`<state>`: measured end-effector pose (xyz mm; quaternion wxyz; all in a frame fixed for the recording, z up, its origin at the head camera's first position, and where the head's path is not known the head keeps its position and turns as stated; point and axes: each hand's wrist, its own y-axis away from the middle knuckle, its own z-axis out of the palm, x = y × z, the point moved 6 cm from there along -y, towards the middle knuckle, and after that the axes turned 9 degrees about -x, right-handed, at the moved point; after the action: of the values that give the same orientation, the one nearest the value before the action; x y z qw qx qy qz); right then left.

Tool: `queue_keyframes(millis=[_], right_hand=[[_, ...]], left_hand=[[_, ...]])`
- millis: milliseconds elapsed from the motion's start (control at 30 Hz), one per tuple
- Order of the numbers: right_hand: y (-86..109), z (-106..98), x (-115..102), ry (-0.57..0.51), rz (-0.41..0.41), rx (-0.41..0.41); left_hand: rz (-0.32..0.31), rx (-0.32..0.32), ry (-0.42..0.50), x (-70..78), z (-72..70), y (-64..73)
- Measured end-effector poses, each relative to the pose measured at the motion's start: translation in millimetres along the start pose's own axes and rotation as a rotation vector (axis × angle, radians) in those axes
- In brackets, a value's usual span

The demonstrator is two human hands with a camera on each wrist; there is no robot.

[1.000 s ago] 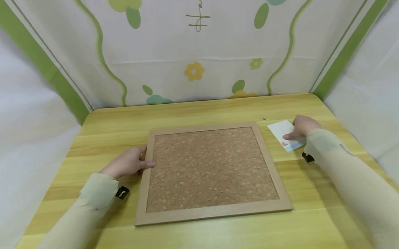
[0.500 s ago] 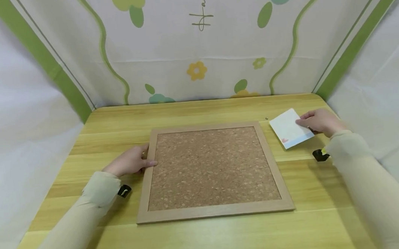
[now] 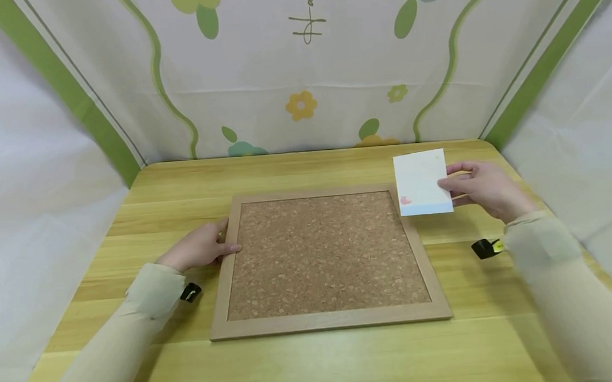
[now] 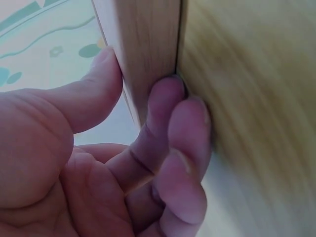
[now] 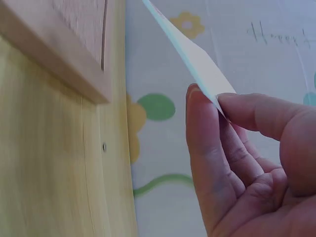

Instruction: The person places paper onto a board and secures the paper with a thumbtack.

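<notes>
The right hand (image 3: 486, 188) pinches a white card (image 3: 421, 180) between thumb and fingers, raised above the worktop (image 3: 325, 363) and overlapping the corkboard (image 3: 325, 256)'s far right corner in the head view. The left hand (image 3: 197, 247) grips the board's left edge, thumb on the frame. The board lies flat; a flowered cloth (image 3: 247, 67) hangs beyond the worktop's far edge.

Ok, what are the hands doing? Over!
Left hand holds left edge of board. Right hand pinches card above table. No obstacle seen between card and board.
</notes>
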<state>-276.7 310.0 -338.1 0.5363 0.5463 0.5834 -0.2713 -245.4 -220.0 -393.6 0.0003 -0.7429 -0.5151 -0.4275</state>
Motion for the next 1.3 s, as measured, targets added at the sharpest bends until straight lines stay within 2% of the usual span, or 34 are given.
queue_keyframes(millis=[167,300,400,500,600,767,933,1033,1100,1167,1300], right_hand=[[2.1,27.9,-10.4,0.012,-0.029,-0.048],[2.0,49.6,-14.5,0.023,-0.030,-0.071],[1.2,66.2,-16.7,0.039,-0.027,-0.085],[0.7,83.3,-19.3,0.059,-0.026,-0.105],[0.2,99.7,-21.3,0.065,-0.036,-0.127],[-3.3,127.0,-21.0,0.043,-0.046,-0.160],[-7.4,153.4,-20.0,0.011,-0.053,-0.194],[-9.2,167.7,-20.0,-0.006,-0.060,-0.219],[-9.8,176.5,-19.8,-0.019,-0.059,-0.236],[-10.6,184.7,-19.3,-0.033,-0.058,-0.249],[-11.1,197.6,-17.3,-0.075,-0.046,-0.269]], left_hand=[[-0.037,0.033,-0.083,2.4,-0.6,5.9],[-0.073,0.096,-0.176,8.6,-3.5,9.7],[-0.092,0.153,-0.212,18.0,-5.8,12.4],[-0.069,0.226,-0.226,32.4,-6.9,15.0],[-0.004,0.268,-0.173,52.5,-3.9,17.2],[0.134,0.226,0.003,83.3,8.5,13.1],[0.232,0.161,0.161,101.1,23.4,-1.5],[0.250,0.129,0.212,106.9,31.7,-9.9],[0.252,0.123,0.206,109.7,35.4,-14.1],[0.238,0.122,0.194,111.2,37.7,-17.2],[0.194,0.105,0.231,108.4,40.5,-24.2]])
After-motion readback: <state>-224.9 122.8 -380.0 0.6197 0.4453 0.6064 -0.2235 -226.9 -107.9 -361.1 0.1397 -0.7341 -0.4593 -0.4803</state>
